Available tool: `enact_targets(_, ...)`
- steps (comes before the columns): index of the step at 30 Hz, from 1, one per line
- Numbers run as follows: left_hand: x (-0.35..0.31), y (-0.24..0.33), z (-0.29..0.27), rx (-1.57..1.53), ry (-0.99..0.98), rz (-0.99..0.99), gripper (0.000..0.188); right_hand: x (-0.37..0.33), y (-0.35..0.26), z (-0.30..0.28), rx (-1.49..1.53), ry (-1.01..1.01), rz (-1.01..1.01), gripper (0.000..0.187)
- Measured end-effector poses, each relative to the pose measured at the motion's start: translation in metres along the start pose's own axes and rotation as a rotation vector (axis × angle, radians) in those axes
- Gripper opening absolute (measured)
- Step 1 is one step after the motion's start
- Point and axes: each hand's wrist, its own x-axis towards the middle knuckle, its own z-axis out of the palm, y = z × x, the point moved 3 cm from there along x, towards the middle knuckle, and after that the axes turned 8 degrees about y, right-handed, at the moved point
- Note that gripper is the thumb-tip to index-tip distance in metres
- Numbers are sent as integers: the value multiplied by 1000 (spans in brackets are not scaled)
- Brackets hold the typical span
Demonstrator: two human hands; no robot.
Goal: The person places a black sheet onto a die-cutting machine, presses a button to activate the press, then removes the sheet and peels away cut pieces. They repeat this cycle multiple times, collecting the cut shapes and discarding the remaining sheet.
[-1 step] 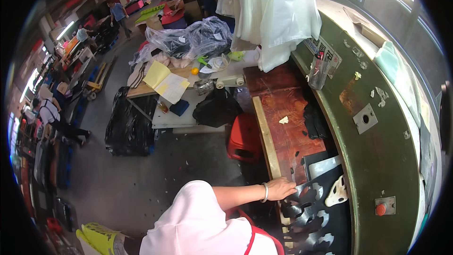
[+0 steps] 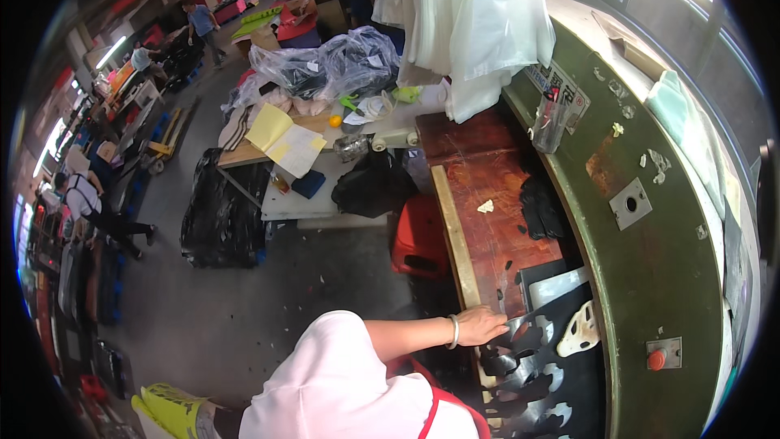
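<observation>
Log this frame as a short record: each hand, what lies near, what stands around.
Left hand: left hand at the near-left edge of a black sheet with cut-outs; grip unclear
Wrist: pale bracelet
Right hand: not in view
On the sheet: white piece with holes
Beyond the sheet: reddish bench top
Right side: green panel with red button
Floor: red stool
Side table: open yellow notebook

The red-brown board (image 2: pixel 520 254) — wooden edge strip (image 2: pixel 456 236), pale scrap (image 2: pixel 485 206) and left hand (image 2: pixel 483 326) included — has shifted slightly leftward
</observation>
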Motion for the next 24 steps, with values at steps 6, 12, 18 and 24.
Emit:
enact_targets(6, -40, 5, -30, 297, -306, -246, 48, -100, -226, 115, 554, -700, -7, 57)
enact_targets(12, -101, -5, -61, 423, -172, -12, 27, -230, -309, 107, 208, -720, -298, 106)
enact_targets(18, -132, -25, -74, 275, -139, 10, 24, -213, -302, 77, 606, -849, 290, 96)
enact_targets(24, -140, -21, -80, 252, -148, 90, 19, -172, -266, 38, 1061, -806, 747, 83)
